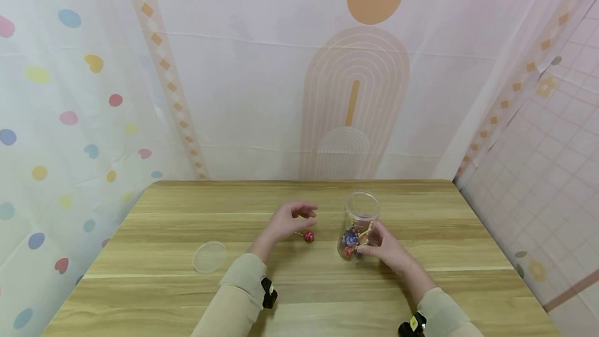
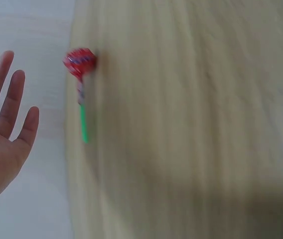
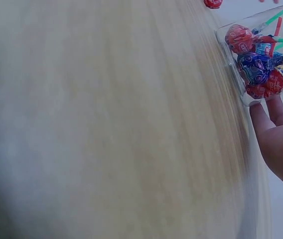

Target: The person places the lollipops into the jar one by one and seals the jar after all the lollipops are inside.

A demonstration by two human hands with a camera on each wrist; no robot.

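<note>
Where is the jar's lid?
In the head view the lid lies flat on the table's left side, beside the left sleeve, away from the jar.

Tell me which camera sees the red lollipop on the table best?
The left wrist view: the red lollipop shows whole, wrapper and green stick, lying near the open left hand. The head view shows it small beside that hand. The right wrist view catches only its edge.

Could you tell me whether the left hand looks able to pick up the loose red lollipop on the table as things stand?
Probably yes. The left hand hovers empty just above the red lollipop, which lies alone on the table with nothing between them.
</note>
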